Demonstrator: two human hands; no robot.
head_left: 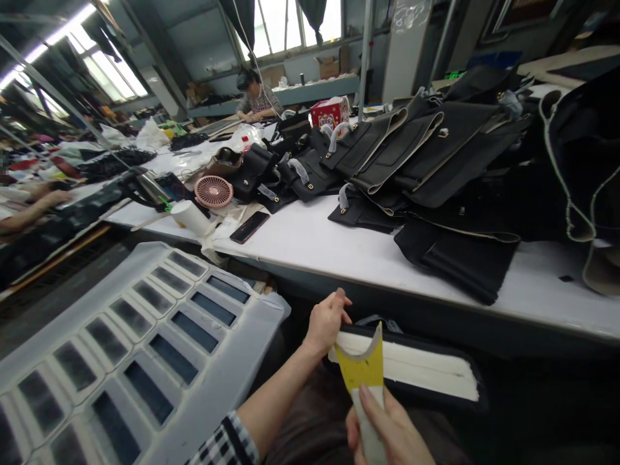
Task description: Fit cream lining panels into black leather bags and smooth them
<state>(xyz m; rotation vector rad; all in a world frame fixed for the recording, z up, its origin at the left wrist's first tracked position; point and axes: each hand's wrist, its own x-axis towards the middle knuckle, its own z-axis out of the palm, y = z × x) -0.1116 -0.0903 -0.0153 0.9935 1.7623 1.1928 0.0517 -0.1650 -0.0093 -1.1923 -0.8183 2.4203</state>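
Note:
My right hand is wrapped round the pale handle of a tool with a yellow, crescent-notched head, pointing up and away from me. Just beyond it lies a dark piece with a cream-coloured panel, low in front of me beside the table edge. My left hand is at the left end of this piece, its fingers curled; what they hold, if anything, is hidden.
The white table carries black leather pieces, a phone, a pink fan and a white roll. A grey panel with rectangular openings stands at left. A person sits beyond.

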